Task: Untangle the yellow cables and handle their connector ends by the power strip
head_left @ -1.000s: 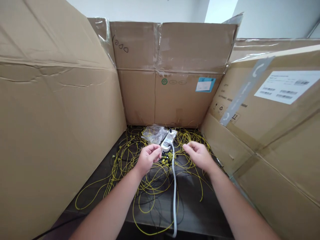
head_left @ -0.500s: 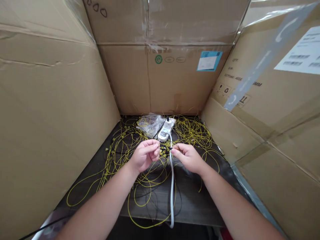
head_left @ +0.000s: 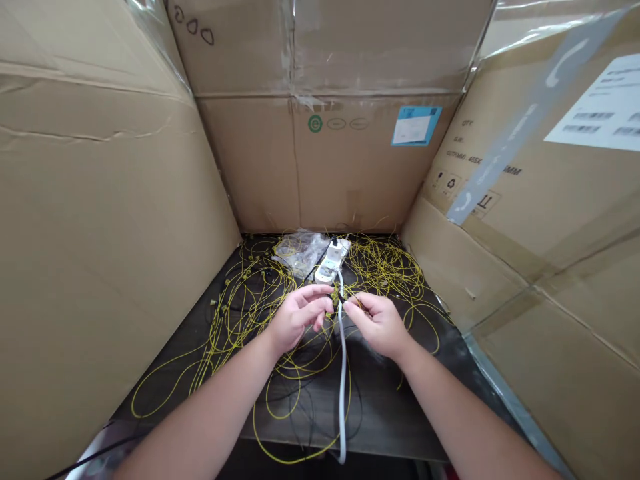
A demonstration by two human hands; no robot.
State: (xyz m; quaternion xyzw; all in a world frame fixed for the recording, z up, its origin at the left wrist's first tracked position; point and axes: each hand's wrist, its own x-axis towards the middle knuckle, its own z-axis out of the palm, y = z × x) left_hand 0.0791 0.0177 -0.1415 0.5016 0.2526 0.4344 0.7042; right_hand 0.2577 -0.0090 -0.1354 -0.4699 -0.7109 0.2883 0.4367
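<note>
My right hand (head_left: 379,322) pinches a thin dark wire (head_left: 342,301), its small black end pointing left from between thumb and forefinger. Facing it, my left hand (head_left: 301,315) has its thumb and forefinger curled close together. Whatever may be between those fingertips is too small to make out. The two hands are a short gap apart, above a white cable (head_left: 343,387) that runs toward the near edge. Just beyond the fingertips lies a white power strip (head_left: 326,268) with a black plug (head_left: 335,241) in its far end. Yellow wires (head_left: 387,263) with small connectors tangle around both hands.
Tall cardboard boxes enclose the dark table (head_left: 395,420): a left box (head_left: 105,220), a back box (head_left: 260,160) and a right box (head_left: 550,267). A crumpled clear plastic bag (head_left: 300,252) lies left of the power strip. One yellow loop (head_left: 287,461) hangs over the near edge.
My left hand has moved right, toward my right hand, narrowing the gap between them. My right hand keeps its pinch on the dark wire. The view has tilted slightly.
</note>
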